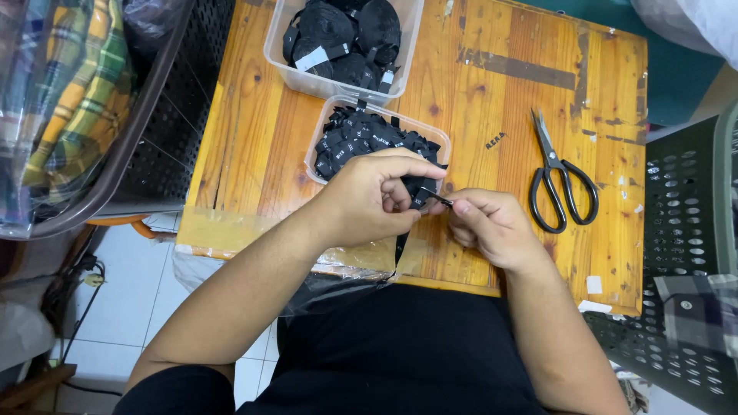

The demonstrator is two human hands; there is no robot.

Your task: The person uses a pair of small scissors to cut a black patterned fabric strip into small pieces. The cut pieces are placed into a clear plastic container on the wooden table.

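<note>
Head view: my left hand (pixel 367 201) and right hand (pixel 489 224) each pinch an end of the black label strip (pixel 432 197), its length running left-right between both grips above the desk (pixel 492 100).

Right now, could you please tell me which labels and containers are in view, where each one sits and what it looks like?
Near container: clear plastic tub at the table's middle, full of small cut black labels with white marks.
Far container: clear tub at the far edge, holding rolled black label tape with white tabs.
Black label strip: narrow, pinched between the left hand and right hand.
Small dark marking: on the wood beside the scissors.
</note>
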